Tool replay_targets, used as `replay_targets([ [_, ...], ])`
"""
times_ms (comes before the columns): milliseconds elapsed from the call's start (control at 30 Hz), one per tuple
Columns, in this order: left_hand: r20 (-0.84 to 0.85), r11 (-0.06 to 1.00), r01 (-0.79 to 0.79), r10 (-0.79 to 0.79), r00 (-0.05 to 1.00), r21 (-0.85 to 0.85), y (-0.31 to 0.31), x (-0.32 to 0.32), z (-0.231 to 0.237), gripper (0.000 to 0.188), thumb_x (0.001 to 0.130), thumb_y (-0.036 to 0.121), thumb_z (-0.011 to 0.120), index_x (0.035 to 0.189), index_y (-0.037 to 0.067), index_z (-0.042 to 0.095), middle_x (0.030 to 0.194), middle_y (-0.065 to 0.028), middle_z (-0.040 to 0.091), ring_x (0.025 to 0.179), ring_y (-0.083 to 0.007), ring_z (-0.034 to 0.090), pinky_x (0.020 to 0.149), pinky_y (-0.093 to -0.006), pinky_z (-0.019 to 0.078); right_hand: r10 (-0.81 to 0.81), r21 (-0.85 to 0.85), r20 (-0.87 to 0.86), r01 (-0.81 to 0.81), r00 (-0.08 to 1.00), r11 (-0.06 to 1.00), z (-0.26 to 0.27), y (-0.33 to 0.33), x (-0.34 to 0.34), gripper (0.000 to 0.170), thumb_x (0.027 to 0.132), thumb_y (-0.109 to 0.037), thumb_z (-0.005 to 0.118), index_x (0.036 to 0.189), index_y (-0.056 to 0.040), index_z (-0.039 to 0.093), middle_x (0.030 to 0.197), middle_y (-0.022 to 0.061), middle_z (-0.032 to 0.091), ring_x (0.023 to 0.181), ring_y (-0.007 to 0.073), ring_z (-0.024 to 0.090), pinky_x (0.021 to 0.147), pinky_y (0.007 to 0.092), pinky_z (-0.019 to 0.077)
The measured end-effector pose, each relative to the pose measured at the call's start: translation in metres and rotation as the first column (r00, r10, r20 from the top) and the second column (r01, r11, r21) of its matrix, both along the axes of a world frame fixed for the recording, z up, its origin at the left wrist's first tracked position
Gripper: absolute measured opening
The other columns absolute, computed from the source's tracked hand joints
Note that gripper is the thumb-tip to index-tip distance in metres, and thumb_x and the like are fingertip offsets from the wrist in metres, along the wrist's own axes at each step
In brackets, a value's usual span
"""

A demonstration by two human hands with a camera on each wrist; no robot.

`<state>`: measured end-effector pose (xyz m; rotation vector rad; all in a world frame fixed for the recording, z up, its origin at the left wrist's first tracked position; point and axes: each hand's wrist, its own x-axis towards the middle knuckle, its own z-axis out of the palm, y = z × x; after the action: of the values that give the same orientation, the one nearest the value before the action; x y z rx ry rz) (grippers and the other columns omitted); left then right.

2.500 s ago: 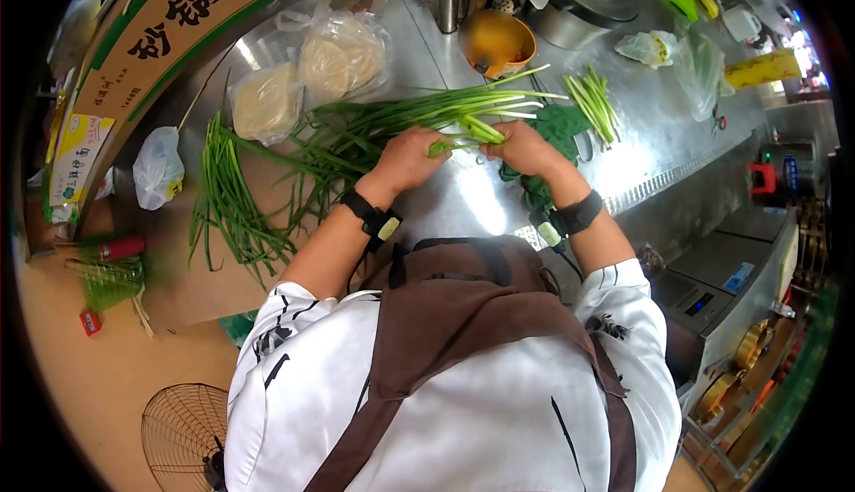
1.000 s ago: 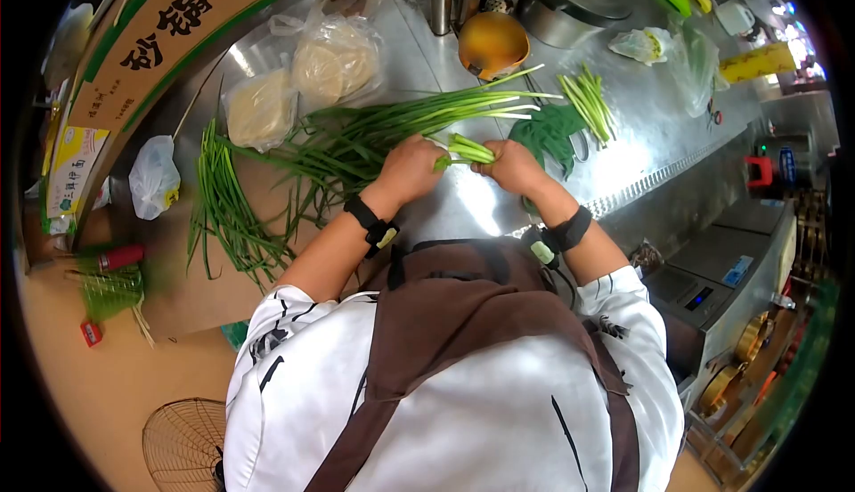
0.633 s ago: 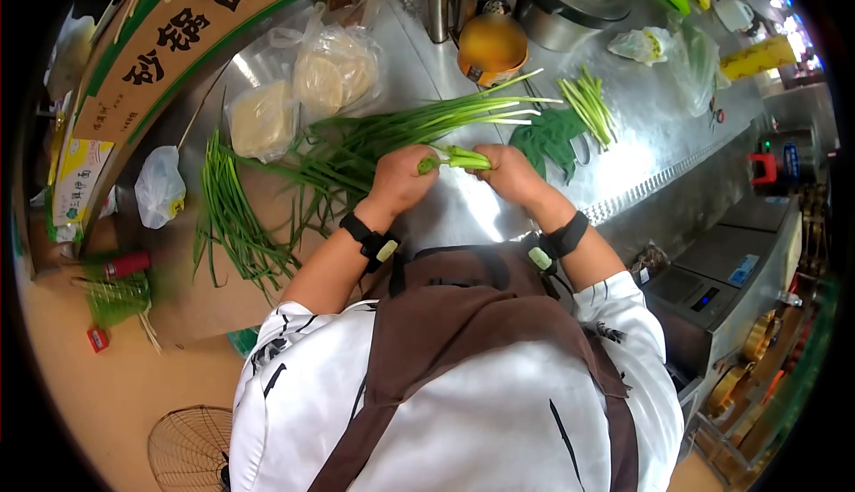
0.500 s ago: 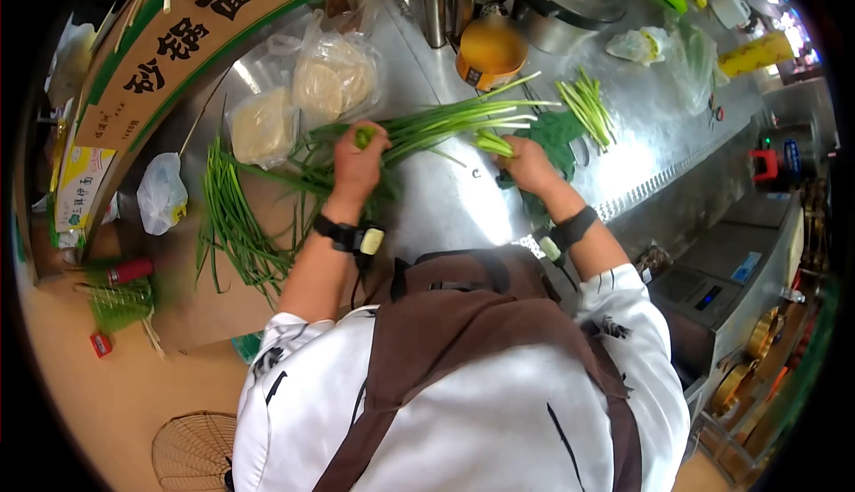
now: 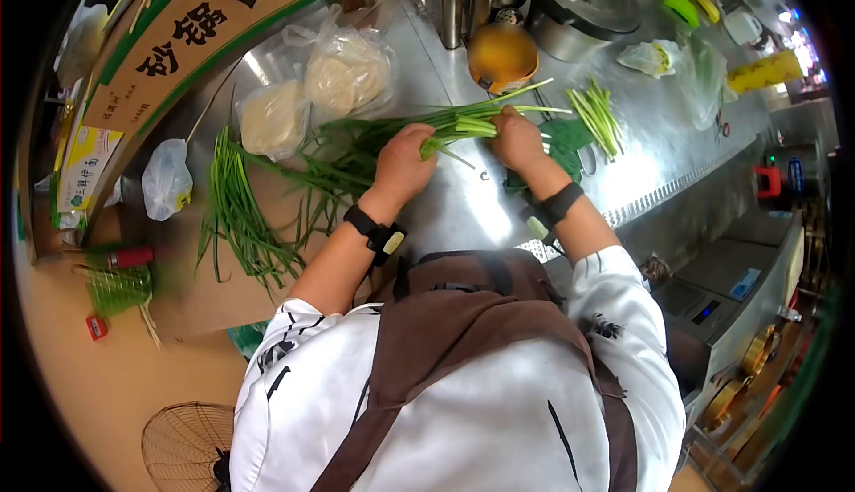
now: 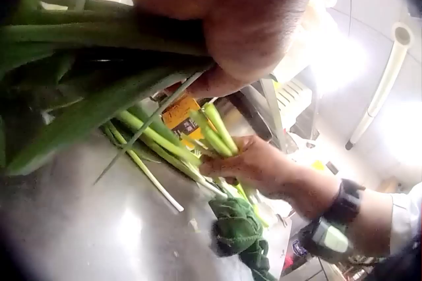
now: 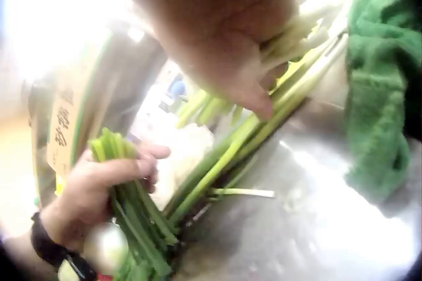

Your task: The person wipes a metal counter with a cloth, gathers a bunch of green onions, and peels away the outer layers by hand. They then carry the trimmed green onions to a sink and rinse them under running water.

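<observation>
In the head view a bunch of long scallions [image 5: 374, 127] lies on the steel counter [image 5: 445, 198], white ends pointing right. My left hand [image 5: 405, 162] grips a green bundle; its pale, blunt ends [image 7: 112, 144] stick up past the thumb in the right wrist view. Short light-green stalk pieces [image 6: 214, 133] are pinched in my right hand [image 5: 521, 140], which is over the white ends of the lying scallions. Only a small gap separates the two hands. Below the right hand is a crumpled dark green cloth [image 5: 561, 140].
Another heap of green leaves [image 5: 240, 207] lies at the left, and short cut stalks [image 5: 595, 118] at the right. Bagged pale flat rounds [image 5: 347, 73], an orange tub [image 5: 503, 57] and a lidded pot [image 5: 583, 16] stand along the back. A printed carton [image 5: 187, 33] borders the left.
Half a second ago my left hand had swung left over the leaves, away from the right hand. It is now back near the right hand, which has risen slightly toward the white ends.
</observation>
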<state>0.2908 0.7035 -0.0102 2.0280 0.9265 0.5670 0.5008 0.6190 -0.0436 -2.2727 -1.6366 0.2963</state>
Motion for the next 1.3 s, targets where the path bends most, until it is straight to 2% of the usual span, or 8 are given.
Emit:
replay_targets([
  [67,0.005,0.923,0.158,-0.171,0.985,0.350,0.001,-0.001,-0.001,0.018,0.072,0.004,0.065,0.090,0.001,0.062,0.107,-0.0140,0.063,0.100,-0.0347,0.058,0.090,-0.0392,0.0453,-0.025,-0.162,-0.183,-0.005,0.983,0.987,0.031,-0.006,-0.002,0.021,0.077,-0.017,0.068,0.095,-0.0073,0.068,0.089,0.0104,0.067,0.084,0.0279,0.065,0.077,0.0373,0.0500],
  [200,0.043,0.897,0.274,-0.308,0.951,0.347,-0.004,0.001,-0.011,0.019,0.072,0.003,0.064,0.091,0.003,0.061,0.107,-0.0124,0.064,0.099,-0.0342,0.058,0.092,-0.0415,0.0447,-0.086,-0.304,-0.732,-0.210,0.676,0.929,0.051,-0.012,0.018,0.022,0.078,-0.017,0.069,0.094,-0.0006,0.067,0.076,0.0063,0.069,0.077,0.0155,0.062,0.076,0.0294,0.0466],
  [567,0.001,0.837,0.418,-0.447,0.895,0.353,-0.015,-0.004,-0.008,0.023,0.069,0.006,0.065,0.091,0.005,0.060,0.086,-0.0124,0.061,0.084,-0.0338,0.058,0.074,-0.0417,0.0480,-0.063,-0.211,-0.885,-0.278,0.461,0.937,0.043,-0.044,-0.006,0.013,0.083,-0.009,0.062,0.090,0.0009,0.060,0.071,0.0043,0.061,0.061,0.0128,0.056,0.058,0.0272,0.0476],
  [767,-0.172,0.781,0.532,-0.504,0.846,0.328,-0.014,-0.008,-0.008,0.022,0.071,0.009,0.067,0.092,0.005,0.063,0.090,-0.0123,0.062,0.086,-0.0321,0.060,0.074,-0.0397,0.0494,0.054,-0.163,-0.765,-0.274,0.641,0.948,0.031,-0.056,-0.024,0.016,0.085,-0.018,0.063,0.085,-0.0024,0.060,0.067,0.0028,0.058,0.058,0.0116,0.052,0.056,0.0273,0.0440],
  [967,0.203,0.937,0.178,-0.245,0.948,0.301,-0.008,-0.011,-0.010,0.012,0.075,0.008,0.063,0.086,0.005,0.063,0.084,-0.0116,0.062,0.076,-0.0286,0.060,0.069,-0.0363,0.0492,-0.107,-0.137,-0.957,-0.098,0.269,0.986,0.031,-0.058,-0.037,0.019,0.087,-0.021,0.064,0.083,-0.0044,0.058,0.063,-0.0018,0.050,0.053,0.0075,0.044,0.049,0.0249,0.0362],
  [1033,0.301,0.984,-0.159,0.178,0.937,-0.086,0.018,-0.023,-0.008,0.006,0.080,0.008,0.062,0.085,0.004,0.062,0.084,-0.0093,0.063,0.074,-0.0229,0.060,0.070,-0.0327,0.0486,-0.180,-0.190,-0.943,-0.010,0.278,0.982,0.014,-0.064,-0.025,0.018,0.087,-0.021,0.065,0.083,-0.0050,0.058,0.062,-0.0023,0.050,0.051,0.0064,0.042,0.047,0.0241,0.0351],
  [1200,0.182,0.995,0.098,-0.091,0.979,-0.032,0.018,-0.026,0.022,0.014,0.081,0.007,0.062,0.093,0.003,0.058,0.091,-0.0106,0.059,0.084,-0.0239,0.058,0.076,-0.0314,0.0457,0.014,0.160,-0.709,0.142,0.705,0.977,0.009,-0.033,-0.012,0.019,0.082,-0.019,0.067,0.092,-0.0035,0.061,0.074,0.0061,0.061,0.062,0.0189,0.058,0.059,0.0343,0.0477],
  [1300,0.075,0.986,0.138,-0.146,0.986,0.096,0.005,-0.012,0.017,0.018,0.078,0.007,0.063,0.094,0.002,0.058,0.096,-0.0132,0.058,0.088,-0.0306,0.058,0.077,-0.0350,0.0463,-0.021,0.242,-0.249,0.083,0.968,0.967,0.007,-0.007,-0.012,0.017,0.079,-0.014,0.061,0.092,-0.0040,0.062,0.084,0.0138,0.065,0.077,0.0298,0.064,0.069,0.0416,0.0499],
])
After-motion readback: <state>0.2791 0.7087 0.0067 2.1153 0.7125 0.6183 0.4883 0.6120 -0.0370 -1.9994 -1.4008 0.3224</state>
